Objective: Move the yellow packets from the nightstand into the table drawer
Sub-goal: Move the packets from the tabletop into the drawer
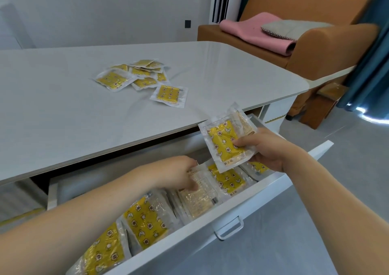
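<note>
A pale grey tabletop (63,97) stands before an orange sofa (315,49) bearing one pink mat (259,32) and one grey cushion (294,28). About eight loose yellow packets (143,78) lie scattered on it. Below, the white drawer (231,217) is pulled open, with packets in rows (145,217) standing inside; their number cannot be told. The right hand (267,150) pinches one raised packet (227,140) above the drawer. The left hand (179,173), fingers curled, touches one back-facing packet (200,199) in the drawer.
</note>
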The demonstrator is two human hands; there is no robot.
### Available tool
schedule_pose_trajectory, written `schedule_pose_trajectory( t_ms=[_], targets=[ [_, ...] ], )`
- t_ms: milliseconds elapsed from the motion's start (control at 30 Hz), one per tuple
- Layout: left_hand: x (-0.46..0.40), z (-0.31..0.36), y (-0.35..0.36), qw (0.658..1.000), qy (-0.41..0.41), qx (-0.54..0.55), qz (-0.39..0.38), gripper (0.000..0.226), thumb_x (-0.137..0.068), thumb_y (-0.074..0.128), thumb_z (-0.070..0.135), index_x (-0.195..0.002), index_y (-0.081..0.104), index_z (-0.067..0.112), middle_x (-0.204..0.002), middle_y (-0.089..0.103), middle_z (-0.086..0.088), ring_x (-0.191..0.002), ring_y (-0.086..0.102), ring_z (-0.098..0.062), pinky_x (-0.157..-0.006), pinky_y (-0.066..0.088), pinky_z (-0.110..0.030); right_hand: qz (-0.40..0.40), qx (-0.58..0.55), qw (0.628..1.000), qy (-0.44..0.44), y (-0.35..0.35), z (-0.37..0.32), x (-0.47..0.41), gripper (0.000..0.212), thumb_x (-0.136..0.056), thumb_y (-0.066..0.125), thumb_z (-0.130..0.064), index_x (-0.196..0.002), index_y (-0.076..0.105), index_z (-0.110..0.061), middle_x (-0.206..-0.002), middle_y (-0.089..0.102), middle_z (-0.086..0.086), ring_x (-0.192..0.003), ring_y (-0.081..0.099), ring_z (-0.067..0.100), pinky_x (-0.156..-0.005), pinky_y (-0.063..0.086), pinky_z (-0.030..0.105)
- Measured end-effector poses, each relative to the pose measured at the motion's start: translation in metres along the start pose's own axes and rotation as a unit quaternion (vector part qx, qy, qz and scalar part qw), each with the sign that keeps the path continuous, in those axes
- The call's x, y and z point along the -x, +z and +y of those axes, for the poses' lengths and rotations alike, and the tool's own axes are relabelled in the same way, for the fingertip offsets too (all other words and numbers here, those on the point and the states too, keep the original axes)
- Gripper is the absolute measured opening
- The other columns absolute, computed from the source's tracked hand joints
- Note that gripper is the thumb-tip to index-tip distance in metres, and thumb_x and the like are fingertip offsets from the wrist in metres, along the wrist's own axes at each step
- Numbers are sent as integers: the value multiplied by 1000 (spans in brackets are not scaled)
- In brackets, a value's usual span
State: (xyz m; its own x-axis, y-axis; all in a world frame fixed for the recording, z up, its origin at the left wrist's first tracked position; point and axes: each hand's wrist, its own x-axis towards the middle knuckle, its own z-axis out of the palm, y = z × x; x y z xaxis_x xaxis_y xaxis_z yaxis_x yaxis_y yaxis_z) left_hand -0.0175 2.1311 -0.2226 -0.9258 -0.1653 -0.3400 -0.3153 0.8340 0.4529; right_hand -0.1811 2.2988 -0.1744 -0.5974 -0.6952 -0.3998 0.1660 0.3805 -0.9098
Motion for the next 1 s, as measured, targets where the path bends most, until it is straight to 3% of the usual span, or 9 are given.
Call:
schedule_pose_trajectory(
  t_ms=[133, 267, 333, 400, 567, 633, 733, 833, 1000],
  targets=[
    [5, -12, -11, 993, -15, 119, -9, 11, -86, 66, 16, -96, 65, 20, -98, 72, -2, -91, 70, -22, -83, 57, -43, -3, -4, 1000, 7, 0, 0, 2, 29, -90, 63, -3, -118, 57, -7, -104, 74, 13, -91, 73, 27, -75, 61, 37],
    [24, -19, -31, 950, 22, 310, 39, 41, -83, 49, -14, -70, 71, 18, -91, 69, -12, -88, 66, -22, -78, 51, -25, 4, -12, 1000, 8, -1, 0, 2, 28, -90, 63, -3, -118, 57, -7, -103, 74, 13, -89, 73, 27, -72, 62, 36],
    [31, -20, -34, 946, 41, 315, 63, 43, -83, 50, -14, -60, 68, 18, -104, 61, -16, -97, 61, -27, -79, 51, -22, 4, -12, 1000, 10, -1, 1, 1, 26, -90, 63, -2, -115, 58, -7, -98, 75, 12, -87, 73, 26, -72, 62, 36],
    [30, -22, -30, 949, 58, 302, 71, 41, -84, 53, -12, -60, 68, 19, -100, 57, -7, -98, 59, -26, -82, 54, -26, 3, -9, 1000, 13, 1, 1, 0, 25, -90, 63, -2, -114, 58, -7, -97, 75, 11, -86, 74, 26, -71, 62, 36],
    [19, -22, -5, 920, 42, 366, 133, 45, -91, 53, -5, -65, 73, 26, -88, 75, 0, -88, 71, -21, -86, 56, -38, 1, -8, 1000, 25, 1, 3, -1, 24, -91, 62, -2, -114, 57, -7, -99, 74, 13, -84, 74, 26, -67, 62, 35],
    [15, -19, 2, 927, 34, 349, 134, 45, -92, 54, -2, -67, 75, 30, -88, 76, 6, -92, 71, -16, -88, 55, -35, 0, -8, 1000, 28, 0, 4, -2, 24, -91, 62, -2, -114, 57, -6, -100, 74, 14, -83, 74, 26, -67, 62, 35],
    [11, -22, 2, 974, 65, 195, 97, 58, -89, 53, -3, -67, 74, 46, -90, 71, 24, -94, 65, 0, -86, 51, -26, 4, -4, 1000, 29, -1, 5, -2, 21, -91, 61, -1, -111, 58, -7, -95, 75, 12, -80, 74, 24, -65, 62, 33],
    [10, -27, -1, 991, 74, 85, 73, 72, -79, 43, -14, -76, 72, 52, -106, 54, 34, -106, 53, 3, -93, 48, -29, -3, 1, 999, 32, 0, 5, -2, 20, -92, 61, -2, -110, 58, -8, -93, 75, 11, -80, 74, 23, -65, 62, 33],
    [15, -30, -2, 996, 60, 43, 46, 68, -77, 43, -13, -78, 67, 50, -135, 44, 28, -128, 32, -4, -112, 25, -30, -18, 21, 999, 36, 4, 5, -3, 24, -91, 62, -3, -114, 57, -7, -95, 76, 11, -84, 74, 25, -69, 61, 35]
  ],
)
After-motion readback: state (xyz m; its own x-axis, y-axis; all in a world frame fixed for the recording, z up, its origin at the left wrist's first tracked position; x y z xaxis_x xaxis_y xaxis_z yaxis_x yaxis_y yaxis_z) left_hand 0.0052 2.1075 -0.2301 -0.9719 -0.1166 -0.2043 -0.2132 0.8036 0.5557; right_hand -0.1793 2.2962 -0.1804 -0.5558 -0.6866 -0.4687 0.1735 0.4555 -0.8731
